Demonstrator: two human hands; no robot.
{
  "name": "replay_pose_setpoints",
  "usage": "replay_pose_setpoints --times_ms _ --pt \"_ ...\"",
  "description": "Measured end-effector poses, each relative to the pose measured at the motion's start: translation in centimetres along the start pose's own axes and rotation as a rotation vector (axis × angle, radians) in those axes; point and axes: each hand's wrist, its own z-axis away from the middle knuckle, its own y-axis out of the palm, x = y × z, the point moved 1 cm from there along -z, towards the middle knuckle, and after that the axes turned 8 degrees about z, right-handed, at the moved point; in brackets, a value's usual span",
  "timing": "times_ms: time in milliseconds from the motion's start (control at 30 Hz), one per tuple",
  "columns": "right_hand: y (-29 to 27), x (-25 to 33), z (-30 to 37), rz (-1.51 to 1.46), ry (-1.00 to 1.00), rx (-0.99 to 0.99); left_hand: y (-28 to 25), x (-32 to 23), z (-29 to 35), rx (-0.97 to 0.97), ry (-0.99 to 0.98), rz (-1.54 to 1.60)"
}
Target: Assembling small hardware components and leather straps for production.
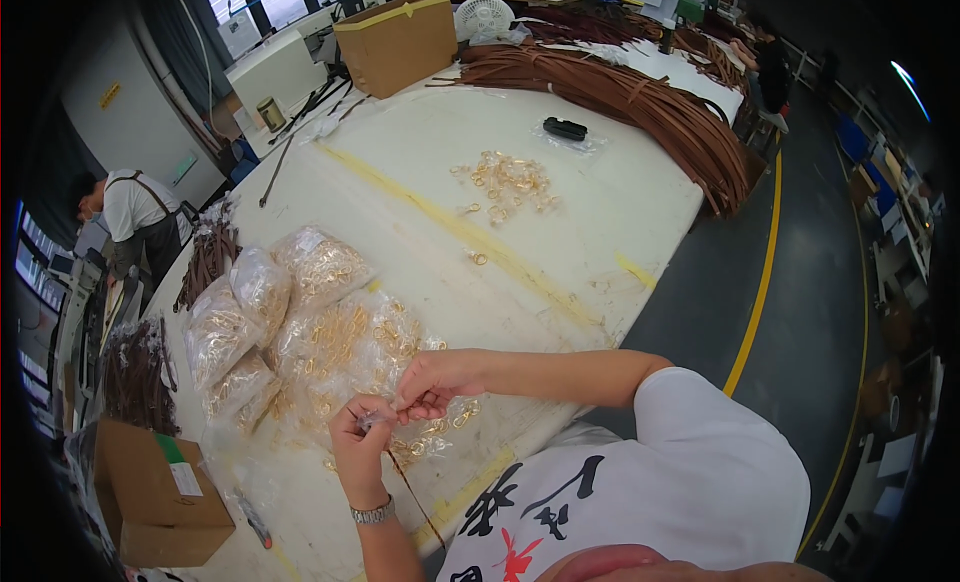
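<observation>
My left hand (358, 434), with a metal watch on its wrist, is closed on a small piece of clear plastic (374, 419). Right beside it, my right hand (438, 384) pinches with its fingertips, and what lies between them is too small to make out. A thin brown strap (418, 498) runs down from below my hands towards the table's near edge. Beneath and beyond the hands lie several gold metal clasps (462, 414) in clear wrapping, beside bulging clear plastic bags (318, 267) filled with similar gold hardware.
On the white table (430, 237) lie a loose heap of wrapped gold clasps (510, 182), a black object (565, 130) and a long bundle of brown straps (620, 102). Cardboard boxes (395, 44) stand at the far side and near left. A co-worker (145, 217) bends at the left.
</observation>
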Motion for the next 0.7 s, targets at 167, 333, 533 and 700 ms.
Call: replay_pose_setpoints --times_ms 167,333,533,700 --pt "1.1 0.9 0.2 0.192 -0.157 -0.061 -2.0 1.2 0.0 0.003 -0.057 0.497" --pt "0.2 2.1 0.7 0.263 -0.180 -0.195 -3.1 1.6 -1.3 -0.007 0.005 0.685" --pt "0.2 2.8 1.2 0.277 -0.196 -0.236 -2.9 0.1 -1.5 -0.153 -0.087 0.052" --pt "0.9 2.1 0.9 0.350 -0.198 -0.281 -1.2 -1.0 -0.3 0.071 -0.049 -0.025"
